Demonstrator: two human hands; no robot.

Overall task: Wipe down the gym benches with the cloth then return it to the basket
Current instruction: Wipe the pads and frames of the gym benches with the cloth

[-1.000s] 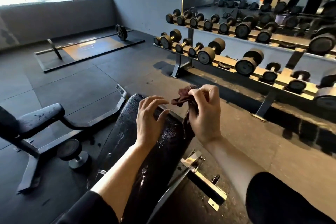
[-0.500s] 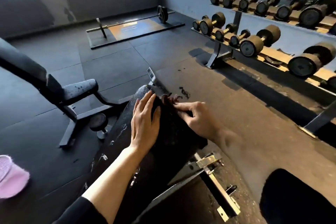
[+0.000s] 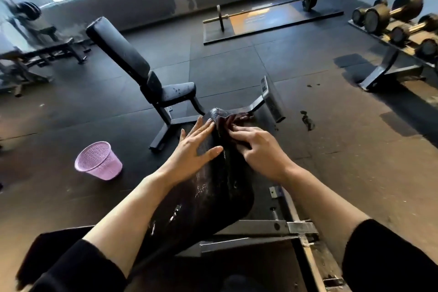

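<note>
Head view, read from left to right: far left, by the bright window, a flat bench (image 3: 35, 47) on a metal frame, partly blurred, with a dark weight plate (image 3: 28, 10) behind it. Nearer and lower, on the dark rubber floor (image 3: 237, 59), a pink plastic basket (image 3: 98, 161) – upright, mouth tipped slightly toward the camera, ribbed inner wall showing, with no contents visible in the part of the interior that faces this way. Just right of that, an adjustable bench (image 3: 142, 71) with its back pad raised steeply and small marks on the worn seat. At centre, the near bench pad (image 3: 206, 197), black and glossy with wet streaks, running away from the camera over a steel frame (image 3: 272, 227). Left hand (image 3: 194, 147) laid flat on the pad's left side, fingers straight and spread, thumb out to the right, holding nothing. Right hand (image 3: 258, 149) on the pad's right edge, fingers curled and pinching the dark maroon cloth (image 3: 231, 122) – bunched against the far end of the pad, just past the fingertips, well apart from the basket. Black sleeves on both forearms at the bottom edge. Beyond, a barbell (image 3: 267, 5) lying across a lifting platform (image 3: 272, 23). Far right, a dumbbell rack (image 3: 398, 61) with several dumbbells, cut off by the edge. Dark spots on the floor between pad and rack.
</note>
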